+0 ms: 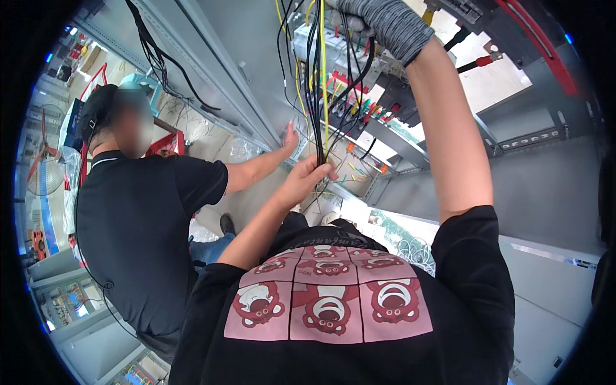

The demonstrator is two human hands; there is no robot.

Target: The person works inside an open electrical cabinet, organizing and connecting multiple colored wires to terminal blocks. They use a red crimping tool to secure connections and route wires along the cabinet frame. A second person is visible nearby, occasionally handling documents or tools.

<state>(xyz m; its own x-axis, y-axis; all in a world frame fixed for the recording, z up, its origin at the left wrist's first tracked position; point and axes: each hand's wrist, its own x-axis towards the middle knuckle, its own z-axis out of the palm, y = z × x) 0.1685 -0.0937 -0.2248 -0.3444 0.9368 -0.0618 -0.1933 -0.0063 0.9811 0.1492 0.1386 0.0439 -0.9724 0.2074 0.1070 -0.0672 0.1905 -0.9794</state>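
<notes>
My bare left hand point(305, 179) is closed around the lower part of a bundle of black wires point(314, 96), which has a yellow wire point(324, 77) running along it. The bundle hangs down from the upper edge of the head view. Up there my right hand point(359, 22), in a grey knitted glove, has its fingers curled beside the wires. Part of that hand is cut off, and what it grips is hidden. Behind the wires is a row of electrical components point(340, 51) with coloured terminals, mounted in a grey metal cabinet.
At left a co-worker point(141, 205) in a black shirt reaches an arm toward the cabinet frame point(224, 64). More black cables point(154, 58) hang by that frame. A red bar point(542, 48) is at upper right. Coiled white wire point(416, 253) lies below, and a fan point(45, 151) stands far left.
</notes>
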